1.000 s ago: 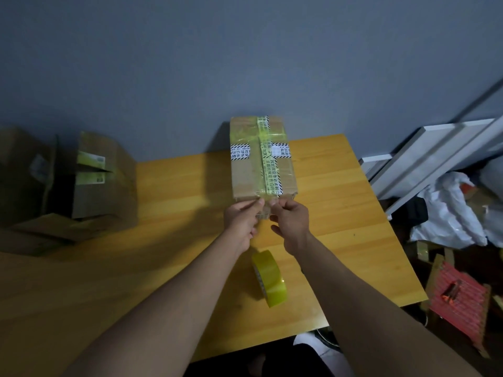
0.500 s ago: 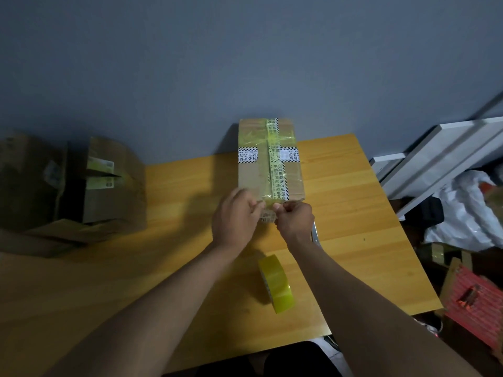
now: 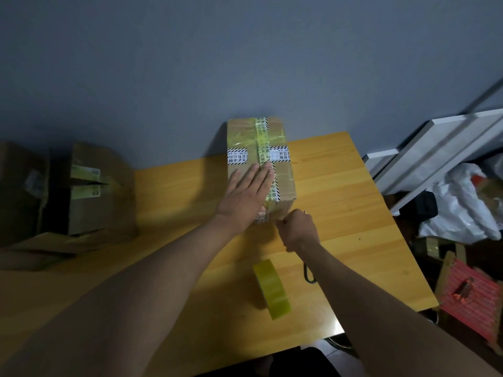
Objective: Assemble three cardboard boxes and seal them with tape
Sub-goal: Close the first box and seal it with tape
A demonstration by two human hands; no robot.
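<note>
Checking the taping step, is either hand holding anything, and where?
Left hand lies flat on the box top. Right hand is curled at its near end; what it grips cannot be told.

**Printed tape on the box, mostly too blurred to read**

You can see Chinese characters on the striped black-and-white tape (image 3: 274, 186) running along the top of the cardboard box (image 3: 283, 178), and on its white labels (image 3: 237, 156). Only the digits "09" on the right label (image 3: 278, 154) come through; the rest is too small for you to make out.

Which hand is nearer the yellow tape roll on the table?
Right. The right hand is by the cardboard box's near end, just beyond the yellow tape roll; the left hand lies flat atop the box.
</note>
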